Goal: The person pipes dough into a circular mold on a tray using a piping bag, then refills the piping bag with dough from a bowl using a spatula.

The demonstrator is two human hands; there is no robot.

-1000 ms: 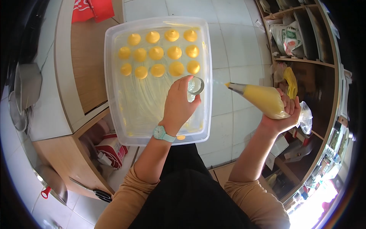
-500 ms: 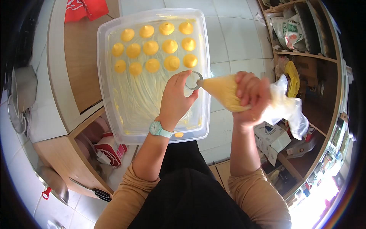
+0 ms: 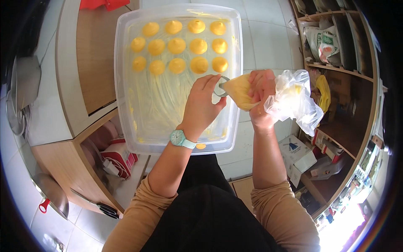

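Note:
My left hand (image 3: 200,106), with a pale turquoise watch on its wrist, curls its thumb and fingers around a round metal ring (image 3: 222,95) over the right side of a translucent plastic tray (image 3: 121,90). My right hand (image 3: 262,89) is closed around a clear piping bag (image 3: 239,91) of yellow mixture. Its tip points left and overlaps the ring in this view, while loose plastic bunches out on the other side of my fist. Three rows of yellow piped mounds (image 3: 176,45) cover the far part of the tray; the nearer surface has a streaky yellowish film.
On the left stands a wooden cabinet (image 3: 56,168) with a red-and-white box (image 3: 119,157) inside and black-handled scissors (image 3: 107,210) on its side. Shelves on the right hold a white printed bag (image 3: 325,42), a yellow bag (image 3: 322,94) and a white carton (image 3: 297,154).
My right hand and the piping bag have moved left, closer to the ring, and the bag's loose end has swung up. The whole view has shifted slightly, with the tray further right.

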